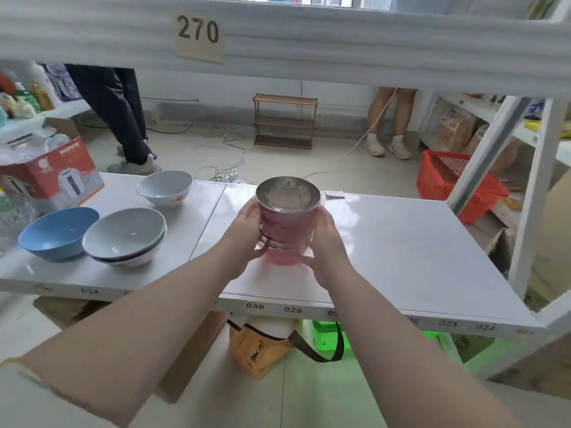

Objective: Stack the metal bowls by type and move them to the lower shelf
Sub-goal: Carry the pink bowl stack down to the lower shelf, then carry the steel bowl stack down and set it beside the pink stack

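A tall stack of metal bowls with pink outer walls and a shiny steel inside stands near the middle of the white shelf. My left hand presses against the stack's left side. My right hand cups its right side and lower edge. The base of the stack is at the shelf surface, blurred; I cannot tell whether it rests on it or hovers just above.
On the shelf's left part sit a blue bowl, a grey bowl stack and a white bowl. A red appliance box stands far left. An upper shelf beam hangs overhead. A white upright and red basket are right.
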